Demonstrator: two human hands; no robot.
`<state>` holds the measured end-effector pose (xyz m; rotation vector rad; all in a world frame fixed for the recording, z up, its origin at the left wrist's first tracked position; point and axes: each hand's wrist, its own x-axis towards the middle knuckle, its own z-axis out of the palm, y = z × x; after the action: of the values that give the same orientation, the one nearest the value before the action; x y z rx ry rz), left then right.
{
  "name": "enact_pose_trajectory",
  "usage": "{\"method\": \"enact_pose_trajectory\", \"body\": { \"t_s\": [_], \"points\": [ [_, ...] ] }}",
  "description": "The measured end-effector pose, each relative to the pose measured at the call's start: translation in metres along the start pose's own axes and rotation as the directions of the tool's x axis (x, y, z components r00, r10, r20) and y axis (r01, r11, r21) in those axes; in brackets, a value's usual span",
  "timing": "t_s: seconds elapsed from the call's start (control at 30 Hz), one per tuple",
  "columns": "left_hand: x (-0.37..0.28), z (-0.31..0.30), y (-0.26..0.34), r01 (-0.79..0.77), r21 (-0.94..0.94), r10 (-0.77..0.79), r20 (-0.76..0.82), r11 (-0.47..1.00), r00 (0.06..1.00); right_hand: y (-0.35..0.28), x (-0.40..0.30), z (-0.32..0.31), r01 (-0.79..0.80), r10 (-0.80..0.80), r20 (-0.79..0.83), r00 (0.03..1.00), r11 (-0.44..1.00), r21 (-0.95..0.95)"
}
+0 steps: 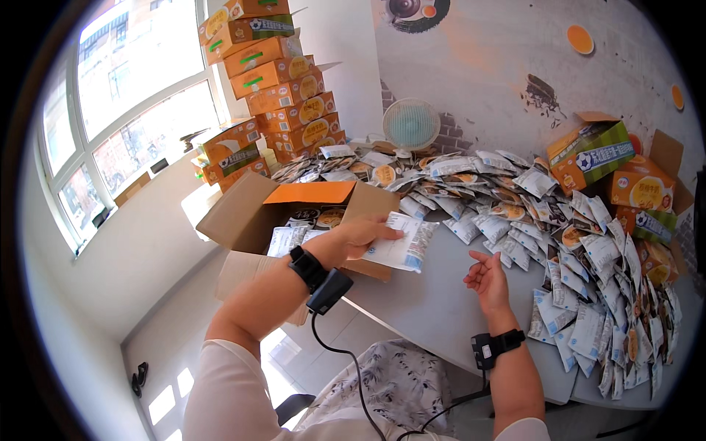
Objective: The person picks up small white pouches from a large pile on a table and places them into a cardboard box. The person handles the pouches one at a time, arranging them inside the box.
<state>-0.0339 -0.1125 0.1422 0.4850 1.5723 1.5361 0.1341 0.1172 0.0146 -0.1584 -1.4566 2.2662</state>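
My left hand [367, 237] grips a white and blue printed packet [401, 242] by its left side, above the table's near edge. Just left of it stands an open cardboard box [234, 212] with its flaps spread; several packets [288, 240] lie inside, some white side up, others dark side up. Over the grey table [436, 292], my right hand [488, 281] is raised with its fingers apart and nothing in them. A large heap of similar packets [513, 220] spreads beyond and to the right of that hand.
Orange cartons [298, 110] are stacked high by the window [143, 82]. More opened cartons [640, 187] sit at the table's right rear. A small round fan [411, 124] stands near the wall. Black cables [353, 358] hang from both wrist devices across my lap.
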Motion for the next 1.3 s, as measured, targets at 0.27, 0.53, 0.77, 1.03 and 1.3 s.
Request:
{"method": "enact_pose_trajectory", "body": {
  "t_s": [0.27, 0.53, 0.77, 1.03, 1.3],
  "points": [
    [-0.063, -0.112, 0.009, 0.075, -0.100, -0.105, -0.355, 0.992, 0.929, 0.004, -0.001, 0.003, -0.018, 0.018, 0.010, 1.000, 1.000, 0.004],
    [-0.017, -0.208, -0.016, -0.064, -0.200, -0.049, -0.515, 0.978, 0.856, 0.005, 0.001, 0.001, -0.022, 0.022, 0.013, 1.000, 1.000, -0.012],
    [0.047, -0.310, -0.067, -0.245, 0.652, 0.461, -0.180, 0.717, 0.869, 0.005, 0.003, 0.003, -0.038, 0.037, 0.019, 0.999, 0.999, 0.007],
    [0.043, -0.209, -0.022, -0.172, -0.119, 0.070, -0.591, 0.978, 0.803, 0.004, 0.001, 0.001, -0.014, 0.014, 0.004, 1.000, 1.000, -0.011],
    [0.084, -0.284, -0.063, -0.375, 0.534, 0.557, -0.232, 0.758, 0.797, 0.005, 0.001, 0.005, -0.020, 0.020, 0.013, 1.000, 0.999, -0.036]
  ]
}}
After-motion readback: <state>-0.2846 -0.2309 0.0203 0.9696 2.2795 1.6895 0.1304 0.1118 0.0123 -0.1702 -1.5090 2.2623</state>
